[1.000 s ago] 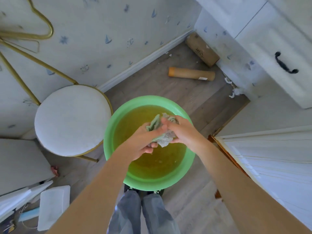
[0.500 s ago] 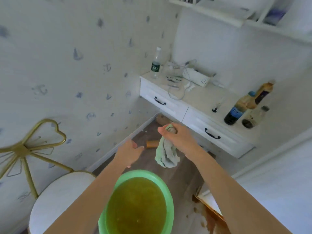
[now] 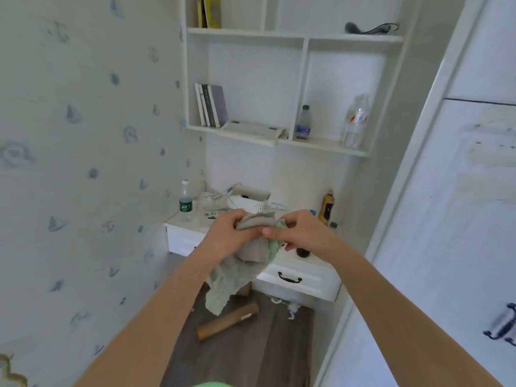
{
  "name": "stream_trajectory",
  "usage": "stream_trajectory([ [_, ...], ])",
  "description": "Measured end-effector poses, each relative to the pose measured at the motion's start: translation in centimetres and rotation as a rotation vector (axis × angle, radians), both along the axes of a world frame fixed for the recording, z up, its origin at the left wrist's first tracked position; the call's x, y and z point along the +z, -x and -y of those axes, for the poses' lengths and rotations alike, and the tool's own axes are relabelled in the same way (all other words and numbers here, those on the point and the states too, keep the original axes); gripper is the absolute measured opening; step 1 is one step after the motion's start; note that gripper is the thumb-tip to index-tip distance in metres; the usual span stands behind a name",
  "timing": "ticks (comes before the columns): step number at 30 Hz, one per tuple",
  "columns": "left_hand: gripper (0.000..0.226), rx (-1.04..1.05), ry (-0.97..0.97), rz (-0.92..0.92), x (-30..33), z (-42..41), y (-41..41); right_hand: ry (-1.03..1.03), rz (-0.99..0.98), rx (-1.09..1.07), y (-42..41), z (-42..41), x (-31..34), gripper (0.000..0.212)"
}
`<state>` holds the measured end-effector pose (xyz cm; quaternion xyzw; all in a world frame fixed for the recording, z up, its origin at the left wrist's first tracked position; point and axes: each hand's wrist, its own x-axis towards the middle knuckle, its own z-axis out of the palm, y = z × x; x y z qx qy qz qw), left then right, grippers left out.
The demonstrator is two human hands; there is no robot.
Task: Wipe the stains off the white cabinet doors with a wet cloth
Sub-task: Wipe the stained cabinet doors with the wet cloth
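Observation:
A pale green-grey wet cloth (image 3: 237,277) hangs in front of me at chest height, its loose end drooping down. My left hand (image 3: 227,237) pinches its top edge on the left, and my right hand (image 3: 300,233) grips the same edge on the right. Both hands are close together, spreading the cloth between them. The white cabinet door (image 3: 460,233) with a dark handle (image 3: 502,325) fills the right side; faint marks show on its upper panel. Only a sliver of the green basin (image 3: 213,384) shows at the bottom edge.
A white desk (image 3: 301,277) with drawers stands ahead under white shelves (image 3: 279,141) holding books and bottles. Bottles and a white box crowd the desktop. A brown cardboard tube (image 3: 227,321) lies on the dark wood floor. Patterned wallpaper covers the left wall.
My view has tilted up from the basin to the desk and shelves. The cloth came out of the water, and my left hand has joined the right on its top edge.

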<state>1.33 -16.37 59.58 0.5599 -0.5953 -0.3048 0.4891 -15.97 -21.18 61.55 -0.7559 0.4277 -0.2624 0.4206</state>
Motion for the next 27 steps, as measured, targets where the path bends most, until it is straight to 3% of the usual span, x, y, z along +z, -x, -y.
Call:
stream_trajectory([
  [3,0.013,0.032,0.008,-0.255,1.5,0.5,0.4,-0.006,-0.011,-0.098,3.1,-0.7,1.2,0.051],
  [5,0.009,-0.009,-0.011,-0.314,2.2,0.7,0.8,-0.013,0.016,-0.234,5.6,-1.2,1.6,0.055],
  [7,0.010,-0.075,-0.039,-0.350,2.6,0.8,1.5,-0.044,0.139,-0.357,7.7,-1.4,2.0,0.065],
  [11,0.007,-0.215,-0.059,-0.420,3.2,1.1,4.2,-0.145,0.376,-0.431,10.5,-2.8,3.1,0.064],
  [13,0.005,-0.239,-0.065,-0.433,3.5,1.5,5.4,-0.172,0.433,-0.386,11.5,-3.5,3.6,0.055],
  [16,0.006,-0.237,-0.094,-0.452,4.2,2.5,7.2,-0.174,0.520,-0.375,13.5,-4.2,4.4,0.018],
  [18,0.003,-0.156,-0.097,-0.368,4.5,3.1,8.8,-0.117,0.478,-0.517,14.6,-4.2,4.6,0.011],
  [22,0.020,-0.011,-0.055,-0.231,4.8,3.9,13.7,0.012,0.387,-0.832,15.8,-3.5,4.4,0.034],
  [27,0.034,-0.078,0.028,-0.142,6.3,3.4,20.9,0.220,0.187,-0.822,15.3,-4.3,5.6,0.042],
])
